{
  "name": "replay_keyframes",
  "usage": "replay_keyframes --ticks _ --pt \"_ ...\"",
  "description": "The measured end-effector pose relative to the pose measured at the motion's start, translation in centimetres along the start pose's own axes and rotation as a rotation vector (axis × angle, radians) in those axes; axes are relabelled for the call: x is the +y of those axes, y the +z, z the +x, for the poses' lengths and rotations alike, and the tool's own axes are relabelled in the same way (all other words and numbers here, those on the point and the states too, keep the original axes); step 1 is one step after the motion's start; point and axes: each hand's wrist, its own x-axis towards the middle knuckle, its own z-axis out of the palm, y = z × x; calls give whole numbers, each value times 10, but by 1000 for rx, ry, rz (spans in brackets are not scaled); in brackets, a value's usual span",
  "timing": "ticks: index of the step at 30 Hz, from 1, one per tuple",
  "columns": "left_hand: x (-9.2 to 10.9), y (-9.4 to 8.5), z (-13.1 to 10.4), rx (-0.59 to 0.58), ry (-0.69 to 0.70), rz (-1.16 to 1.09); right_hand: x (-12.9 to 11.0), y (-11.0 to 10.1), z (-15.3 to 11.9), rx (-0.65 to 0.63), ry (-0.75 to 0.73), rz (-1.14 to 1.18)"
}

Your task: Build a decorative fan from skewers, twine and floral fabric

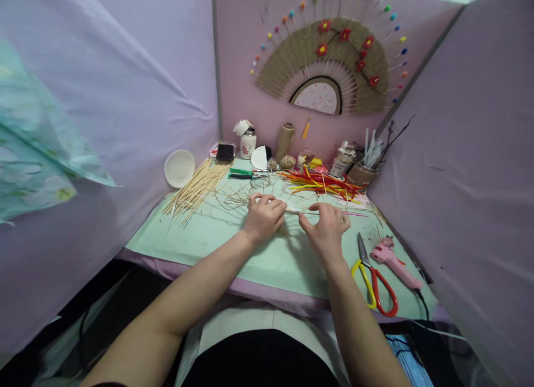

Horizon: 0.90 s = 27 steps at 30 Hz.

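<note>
My left hand [266, 217] is closed over a small whitish piece [292, 208] low above the table, its fingers bent and pressed together. What the piece is I cannot make out. Just to the right is my right hand [327, 226], fingers curved, with a gap between thumb and forefinger. Its thumb tip is close to the end of the whitish piece; whether they touch is unclear. Thin dry strands [233, 198] lie loosely around my left hand. A thin pink stick [354, 213] sticks out to the right beyond my right hand.
Scissors [369, 276] and a pink glue gun [396, 262] lie at right. Thin wooden sticks [198, 189], green-handled pliers [242, 174] and red and yellow pipe cleaners [325, 184] spread across the back. Twine [286, 142] and a jar [248, 144] stand below a wall-mounted fan [334, 59].
</note>
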Motion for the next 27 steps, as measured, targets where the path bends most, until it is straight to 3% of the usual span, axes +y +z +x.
replay_keyframes --ticks 6,14,23,27 --pt "0 -1 -1 35 27 10 -13 -13 15 -265 47 -4" --pt "-2 -3 -1 38 -12 15 -19 -18 22 -323 11 -8" --pt "0 -2 -2 26 -14 -1 -6 -26 26 -563 -18 119" --pt "1 -3 -1 11 -19 1 -9 -23 24 -525 15 142"
